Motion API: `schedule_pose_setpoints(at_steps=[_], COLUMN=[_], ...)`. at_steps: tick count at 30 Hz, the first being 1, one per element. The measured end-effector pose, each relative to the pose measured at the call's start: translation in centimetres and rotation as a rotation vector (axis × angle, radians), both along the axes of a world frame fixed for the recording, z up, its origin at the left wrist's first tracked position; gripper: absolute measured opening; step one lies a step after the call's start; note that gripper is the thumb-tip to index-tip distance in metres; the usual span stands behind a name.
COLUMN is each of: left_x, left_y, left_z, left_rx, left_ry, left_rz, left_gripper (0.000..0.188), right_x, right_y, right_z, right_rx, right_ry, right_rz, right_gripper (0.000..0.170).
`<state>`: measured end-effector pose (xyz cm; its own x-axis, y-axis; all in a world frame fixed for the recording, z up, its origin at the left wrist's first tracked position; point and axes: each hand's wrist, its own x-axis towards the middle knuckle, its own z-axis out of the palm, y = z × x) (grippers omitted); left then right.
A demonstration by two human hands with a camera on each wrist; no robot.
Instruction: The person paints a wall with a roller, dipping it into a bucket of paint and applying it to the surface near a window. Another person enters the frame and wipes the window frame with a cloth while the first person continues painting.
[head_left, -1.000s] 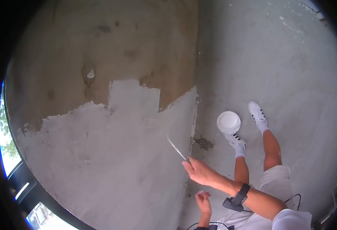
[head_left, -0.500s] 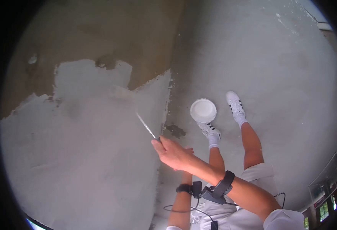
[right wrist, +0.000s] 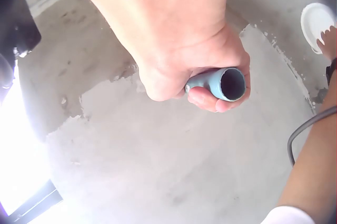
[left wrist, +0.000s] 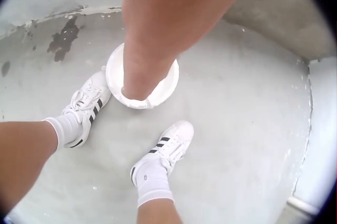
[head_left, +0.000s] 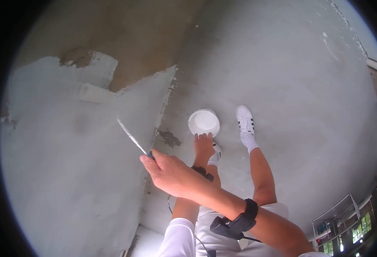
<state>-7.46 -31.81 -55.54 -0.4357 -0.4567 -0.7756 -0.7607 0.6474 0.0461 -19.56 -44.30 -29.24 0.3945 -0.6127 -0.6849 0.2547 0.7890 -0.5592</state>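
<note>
Though hollow (right wrist only), handle [right wrist: 215,82]

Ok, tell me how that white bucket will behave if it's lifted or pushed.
The white bucket is probably stiff: its rim has an even round shape beside the left hand. Standing upright on the floor, it would likely slide rather than roll when pushed. Its weight is hard to judge, since its fill level is unclear.

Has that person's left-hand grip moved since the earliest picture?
Yes. Against the dark irregular floor stain in the head view, the left-hand grip has moved forward, up to the round white bucket.
</note>
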Motion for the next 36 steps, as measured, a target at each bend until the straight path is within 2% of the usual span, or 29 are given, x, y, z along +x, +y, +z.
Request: schedule_pose_setpoints(at_steps=[2,4,7,8,10,11,12,13,15,16,17,19,22,25,27,29,31,32,36], left_x=[-0.2,-0.6,0.0,0.9,2.9,2.5,3.4,4.4,7.5,8.2,8.9,9.1,9.9,10.9,12.0,11.4,8.1,8.1,9.4], left_y=[-1.4,-2.4,-3.4,-2.8,-2.4,-3.8,-3.7,-3.6,-1.7,-1.3,-0.9,-1.5,-2.7,-1.0,-0.4,-0.7,-3.8,-3.9,-2.4], left_z=[-0.7,-1.2,-0.3,-0.2,0.1,2.5,3.4,4.1,5.0,6.5,8.1,11.2,16.0,16.9,17.8,19.6,24.5,25.4,28.3], left_rx=[-0.037,0.039,0.234,0.147,0.214,0.327,0.322,0.334,0.506,0.418,0.324,0.471,0.679,0.573,0.513,0.467,0.465,0.415,0.353], left_ry=[0.007,-0.052,-0.002,0.041,0.073,-0.009,0.018,0.141,0.561,0.574,0.581,0.644,0.46,0.689,0.821,0.781,0.594,0.56,0.576], left_rz=[0.067,0.202,0.339,0.284,0.485,0.56,0.569,0.541,0.901,0.806,0.715,0.851,1.179,1.246,1.272,1.356,1.494,1.544,1.686], left_gripper=[0.028,0.029,0.029,0.027,0.021,0.023,0.021,0.023,0.028,0.034,0.04,0.04,0.041,0.036,0.034,0.031,0.028,0.023,0.019], right_x=[-0.6,-0.4,0.9,1.5,3.2,3.6,2.3,1.2,1.5,1.9,1.0,0.6,0.7,1.8,4.0,3.8,2.4,2.1,2.6], right_y=[-0.1,-0.3,0.1,0.3,1.2,1.4,0.8,0.1,-0.1,-0.2,-1.5,-2.9,-2.3,0.2,1.6,2.2,-0.1,-1.3,-1.2], right_z=[0.4,0.5,0.1,-0.1,-0.8,-0.9,0.1,1.1,0.8,0.0,0.0,-1.1,-0.5,1.0,-0.1,-0.5,-0.3,-1.3,-0.2], right_rx=[0.02,0.018,-0.02,-0.05,-0.071,-0.101,-0.03,0.039,0.032,0.0,0.122,0.14,0.128,0.109,0.002,-0.035,0.088,0.122,0.147], right_ry=[0.012,0.027,0.09,0.105,0.173,0.191,0.099,0.013,0.007,0.017,-0.038,-0.066,-0.052,-0.064,0.042,0.075,0.052,0.026,-0.024], right_rz=[0.042,0.044,-0.009,-0.042,-0.128,-0.165,-0.127,-0.088,-0.193,-0.248,-0.21,-0.265,-0.249,-0.122,-0.136,-0.172,-0.188,-0.213,-0.238], right_gripper=[0.044,0.046,0.049,0.049,0.051,0.05,0.05,0.05,0.048,0.047,0.046,0.046,0.045,0.046,0.046,0.047,0.046,0.046,0.046])
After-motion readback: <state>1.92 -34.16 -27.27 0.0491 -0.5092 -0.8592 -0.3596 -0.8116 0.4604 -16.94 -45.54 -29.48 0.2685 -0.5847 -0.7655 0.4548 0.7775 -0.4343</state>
